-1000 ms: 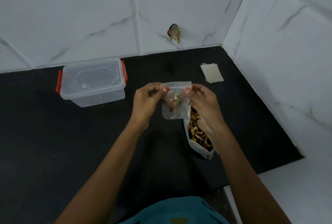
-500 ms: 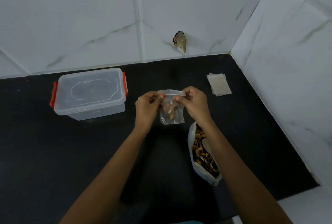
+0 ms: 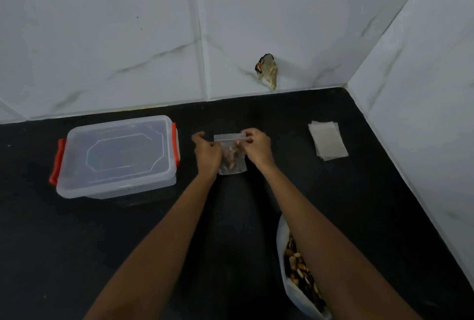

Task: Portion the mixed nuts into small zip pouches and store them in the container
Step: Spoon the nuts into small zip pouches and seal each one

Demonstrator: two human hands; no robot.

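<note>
Nearest, at lower right, an open white bag of mixed nuts (image 3: pixel 295 265) lies on a black counter (image 3: pixel 77 242), partly hidden by the right forearm. Farther out, both arms reach forward. The left hand (image 3: pixel 207 151) and right hand (image 3: pixel 256 147) each pinch a top corner of a small clear zip pouch (image 3: pixel 232 163) holding a few nuts, raised between them. The pouch looks light, thin and floppy, probably slippery; the stiffer zip strip is the best place to hold it. To the left sits a lidded clear container (image 3: pixel 115 155) with red clips. To the right, empty pouches (image 3: pixel 328 142) are stacked near the tiled wall.
</note>
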